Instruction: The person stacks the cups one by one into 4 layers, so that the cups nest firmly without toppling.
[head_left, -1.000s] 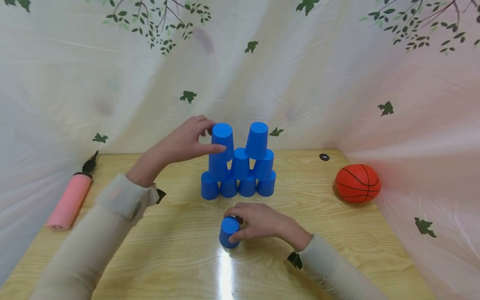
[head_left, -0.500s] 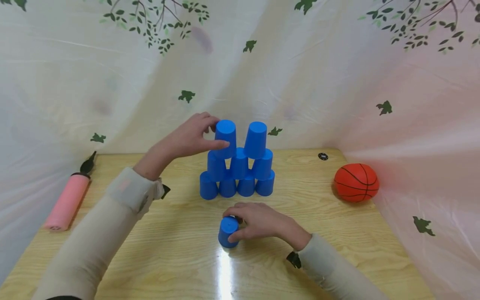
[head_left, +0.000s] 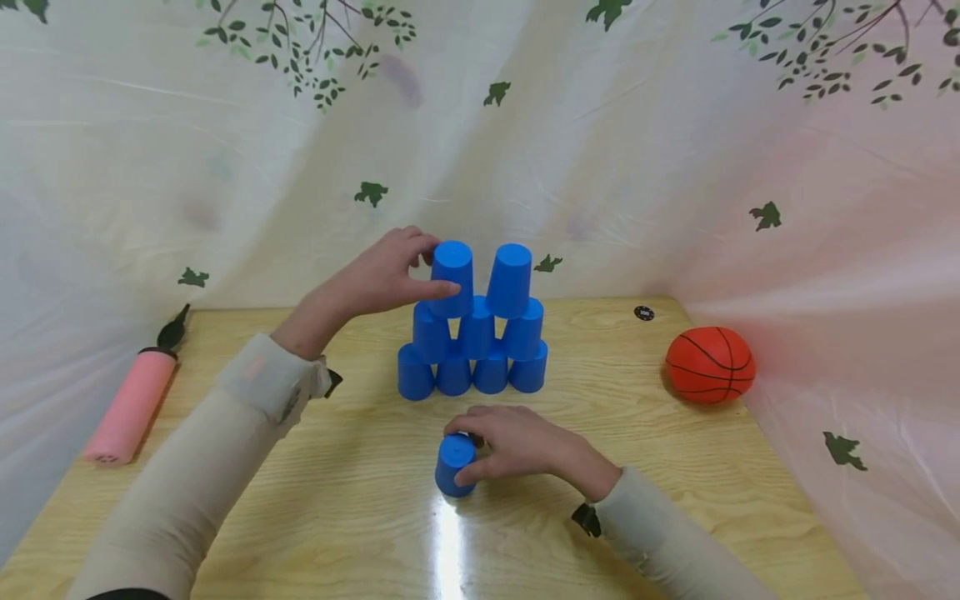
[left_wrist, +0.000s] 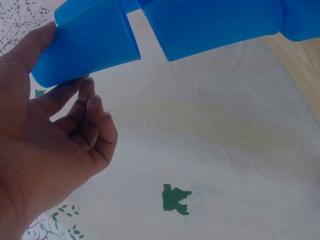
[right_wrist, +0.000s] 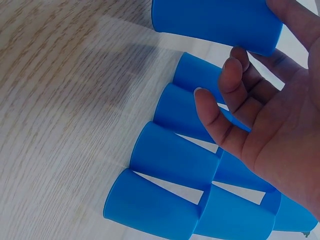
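Observation:
Upside-down blue cups stand in a tiered pyramid, with several in the bottom row [head_left: 453, 371] and three in the middle row [head_left: 477, 329]. My left hand [head_left: 382, 271] pinches the left cup [head_left: 452, 279] of the top tier between thumb and fingers, over the middle row's left and centre cups. Beside it, a slim gap away, the right top cup [head_left: 510, 282] stands untouched. In front of the pyramid my right hand [head_left: 521, 446] pinches a lone inverted cup [head_left: 454, 468] on the table. The right wrist view shows this cup [right_wrist: 215, 22] from the side.
A pink hand pump [head_left: 133, 404] with a black nozzle lies at the table's left. Toward the right are a small red basketball [head_left: 710, 365] and a black chip [head_left: 644, 313]. A pale leaf-print curtain [head_left: 480, 167] hangs behind the wooden table [head_left: 337, 517].
My left hand has shifted its cup slightly right, from above the left middle cup to over the gap beside the centre one. My right hand keeps its grip on the front cup.

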